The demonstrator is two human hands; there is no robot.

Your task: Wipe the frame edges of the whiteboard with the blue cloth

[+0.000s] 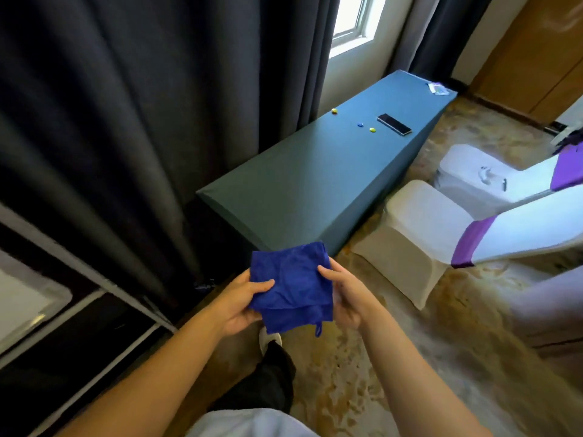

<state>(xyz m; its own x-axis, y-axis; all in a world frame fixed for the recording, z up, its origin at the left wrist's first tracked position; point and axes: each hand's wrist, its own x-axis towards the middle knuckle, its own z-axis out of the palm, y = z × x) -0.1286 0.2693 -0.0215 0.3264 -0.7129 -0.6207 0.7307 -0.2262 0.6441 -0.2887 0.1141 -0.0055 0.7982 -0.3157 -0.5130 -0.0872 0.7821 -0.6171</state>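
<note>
The blue cloth [291, 283] is folded into a rough square and held in front of me above the floor, a small loop hanging from its lower edge. My left hand [241, 302] grips its left side with the thumb on top. My right hand [342, 294] grips its right side the same way. The whiteboard [25, 298] shows only at the far left edge, a pale surface with a rounded silver frame corner [64, 291] on a metal stand, well left of both hands.
A long table with a teal cover [303, 181] stands ahead, carrying a phone [394, 123] and small round magnets [372, 130]. Dark curtains [142, 121] hang on the left. White-covered chairs with purple sashes [441, 234] stand right. My shoe [268, 337] is below the cloth.
</note>
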